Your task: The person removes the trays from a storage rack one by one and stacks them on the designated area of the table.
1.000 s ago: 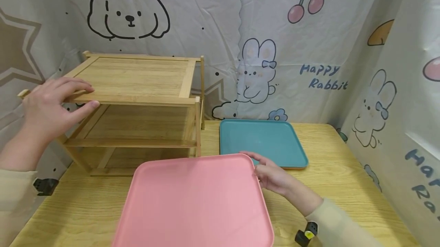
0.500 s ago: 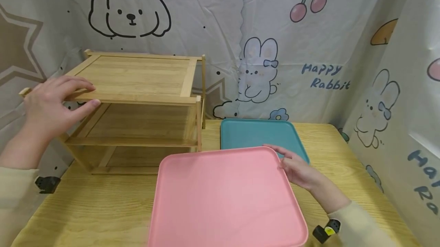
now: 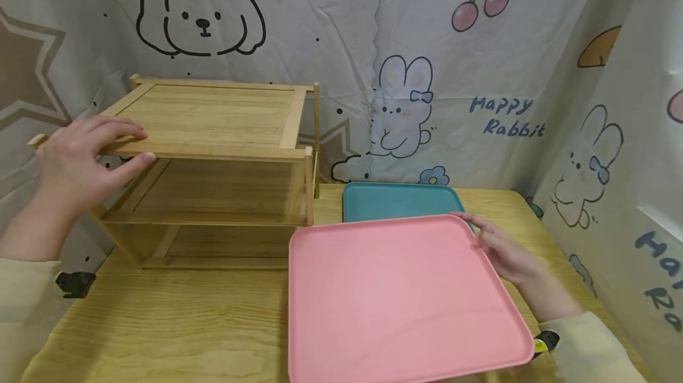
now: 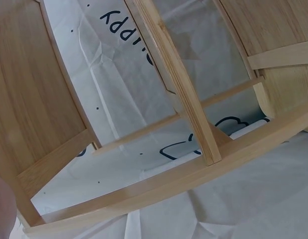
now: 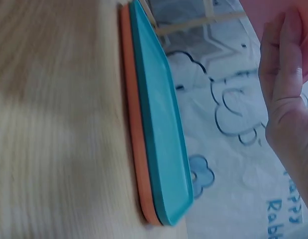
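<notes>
My left hand [image 3: 80, 160] grips the front edge of the top board of a three-tier wooden shelf rack [image 3: 203, 119], near its left corner, fingers over the board and thumb at the edge. My right hand [image 3: 514, 258] holds a pink rectangular tray [image 3: 400, 300] by its far right corner, the tray raised over the table in front of me. In the right wrist view the fingers [image 5: 290, 59] lie against the pink tray's underside. Behind it, partly covered in the head view, lies a teal tray [image 3: 402, 201]. The right wrist view shows an orange tray [image 5: 135, 119] directly under the teal one.
The wood-grain table [image 3: 176, 324] carries the rack at its left and the stacked trays at its back right. A printed fabric curtain [image 3: 341, 27] surrounds the back and sides. The rack's lower boards [image 3: 213, 190] sit beneath the top one.
The right hand has carried the pink tray to the right and slightly away from me, uncovering more of the rack's bottom tier and covering more of the teal tray. The left hand has stayed put.
</notes>
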A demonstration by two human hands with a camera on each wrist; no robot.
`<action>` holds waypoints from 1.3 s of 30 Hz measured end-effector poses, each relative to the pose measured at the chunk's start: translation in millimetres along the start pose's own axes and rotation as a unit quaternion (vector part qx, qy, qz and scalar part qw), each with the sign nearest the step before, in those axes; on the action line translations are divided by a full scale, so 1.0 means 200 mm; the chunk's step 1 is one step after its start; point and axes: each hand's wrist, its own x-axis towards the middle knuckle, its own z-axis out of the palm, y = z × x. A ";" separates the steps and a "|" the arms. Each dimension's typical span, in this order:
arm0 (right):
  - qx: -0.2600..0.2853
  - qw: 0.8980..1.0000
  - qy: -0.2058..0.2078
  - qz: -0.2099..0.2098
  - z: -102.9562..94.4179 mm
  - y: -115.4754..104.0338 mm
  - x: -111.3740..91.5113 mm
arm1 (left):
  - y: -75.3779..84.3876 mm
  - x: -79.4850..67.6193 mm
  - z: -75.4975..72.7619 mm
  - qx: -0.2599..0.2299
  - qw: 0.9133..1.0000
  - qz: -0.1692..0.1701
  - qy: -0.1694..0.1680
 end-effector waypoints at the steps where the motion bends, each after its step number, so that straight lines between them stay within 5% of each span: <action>1: 0.003 1.000 -0.004 -0.005 -0.01 -0.01 -0.01 | 0.00 0.00 0.00 -0.001 1.000 0.001 0.002; 13: -0.003 0.999 0.021 -0.042 -0.13 -0.12 -0.17 | 0.01 0.02 0.01 0.005 1.000 0.004 0.004; 20: -0.040 0.990 0.119 -0.059 -0.21 -0.15 -0.21 | 0.00 0.01 0.01 0.001 1.000 0.008 0.010; 27: -0.051 0.985 0.149 -0.077 -0.28 -0.17 -0.18 | 0.00 0.01 0.00 0.006 1.000 0.002 0.004; 33: -0.089 0.969 0.214 -0.086 -0.31 -0.17 -0.15 | -0.01 0.00 0.01 0.000 1.000 -0.002 0.008; 39: -0.132 0.941 0.301 -0.081 -0.35 -0.15 -0.12 | -0.01 0.00 0.01 0.003 1.000 -0.003 0.006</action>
